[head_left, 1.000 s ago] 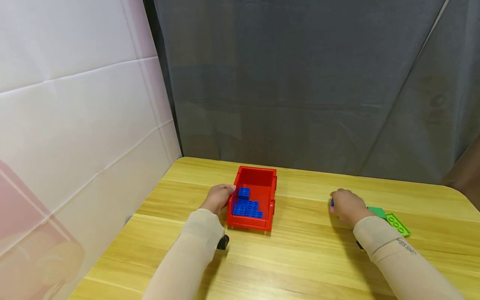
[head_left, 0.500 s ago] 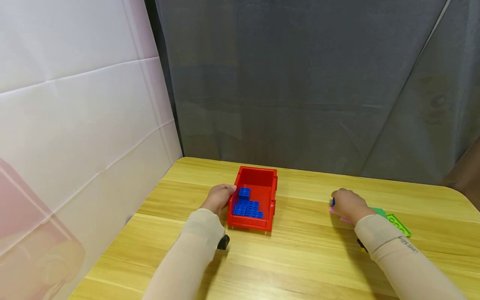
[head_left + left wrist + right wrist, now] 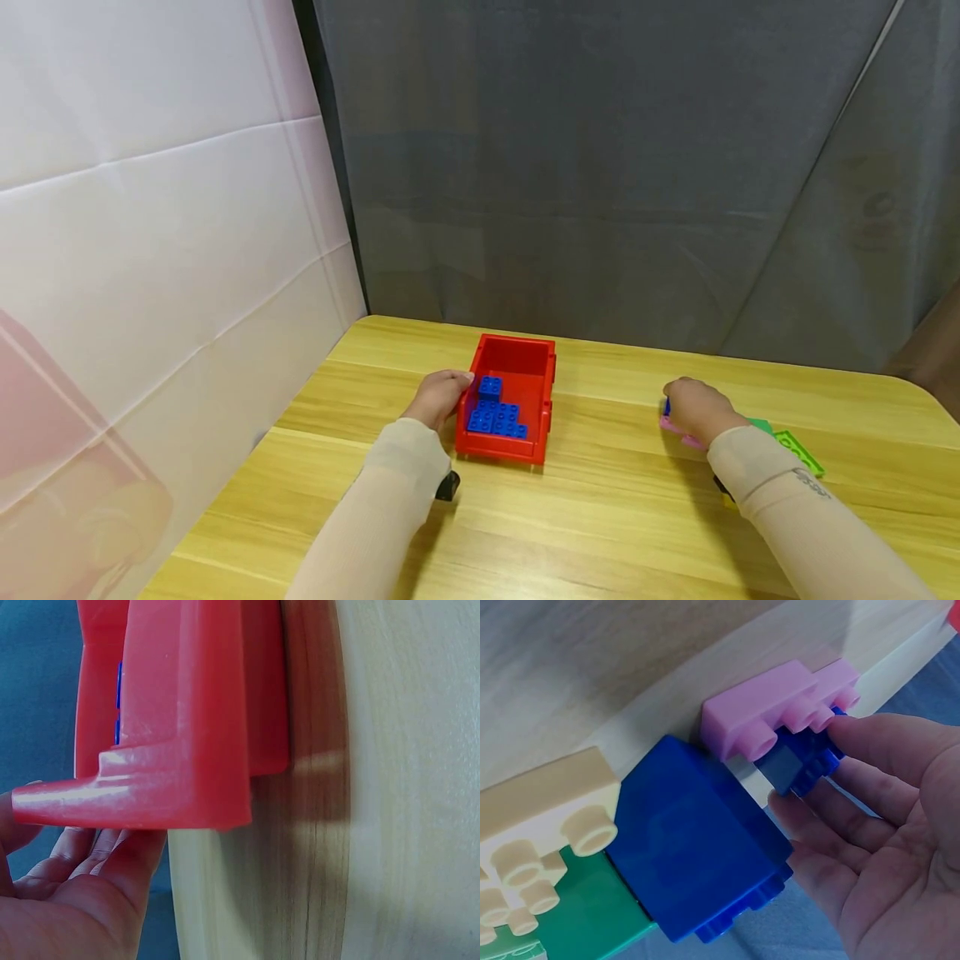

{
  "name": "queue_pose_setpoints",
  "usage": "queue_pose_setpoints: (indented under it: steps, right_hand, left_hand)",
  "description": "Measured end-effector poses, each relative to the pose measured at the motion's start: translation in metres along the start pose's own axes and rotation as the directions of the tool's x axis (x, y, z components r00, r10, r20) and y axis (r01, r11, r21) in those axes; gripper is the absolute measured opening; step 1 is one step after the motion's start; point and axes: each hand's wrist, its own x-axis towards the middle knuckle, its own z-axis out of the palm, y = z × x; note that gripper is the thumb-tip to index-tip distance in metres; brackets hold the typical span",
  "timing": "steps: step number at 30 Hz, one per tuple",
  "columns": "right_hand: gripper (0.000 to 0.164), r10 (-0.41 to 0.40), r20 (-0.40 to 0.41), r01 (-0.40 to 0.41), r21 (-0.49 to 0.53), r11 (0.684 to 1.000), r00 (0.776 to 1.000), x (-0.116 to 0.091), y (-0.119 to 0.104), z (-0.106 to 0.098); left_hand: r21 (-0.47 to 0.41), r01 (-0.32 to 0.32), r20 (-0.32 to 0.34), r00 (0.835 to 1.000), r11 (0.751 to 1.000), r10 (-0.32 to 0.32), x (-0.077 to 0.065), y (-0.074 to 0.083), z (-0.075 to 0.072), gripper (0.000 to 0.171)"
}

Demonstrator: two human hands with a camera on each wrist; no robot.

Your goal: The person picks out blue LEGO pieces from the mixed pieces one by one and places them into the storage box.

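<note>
My left hand (image 3: 438,397) grips the left wall of a red plastic bin (image 3: 542,417), thumb over the rim and fingers outside it in the left wrist view. Inside the bin lie several blue toy building bricks (image 3: 495,417). Over at the right, my right hand (image 3: 699,408) pinches a small blue brick (image 3: 787,761) between thumb and fingers. That brick sits right against a pink brick (image 3: 761,701) in the right wrist view. A larger blue brick (image 3: 697,832) stands beside my fingertips, largely hidden by the hand in the head view.
Around my right wrist lie a lime-green brick (image 3: 798,452), a green brick (image 3: 592,907) and a cream-yellow brick (image 3: 547,787). The wooden tabletop (image 3: 570,525) ends at a grey curtain (image 3: 562,183) behind and a white panel (image 3: 172,208) on the left.
The pink brick shows more below my right fingers than a second ago, and the small blue brick has shifted slightly with the hand. My left hand and the bin have stayed in place.
</note>
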Motion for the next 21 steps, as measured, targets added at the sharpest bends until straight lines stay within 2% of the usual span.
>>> queue_pose_setpoints:
  steps: [8,21]
  right_hand:
    - [0.032,-0.005,0.020,0.005,-0.001,1.000,1.000,0.0037,0.0007,-0.0004]
    - [0.032,-0.001,-0.012,0.001,0.017,1.000,1.000,0.0051,-0.0005,0.0016]
  left_hand:
    - [-0.006,-0.001,-0.001,1.000,1.000,0.001,0.0023,-0.0012,0.0003,0.035]
    - [-0.028,-0.011,-0.007,1.000,1.000,0.011,0.0010,-0.0034,0.0009,0.032]
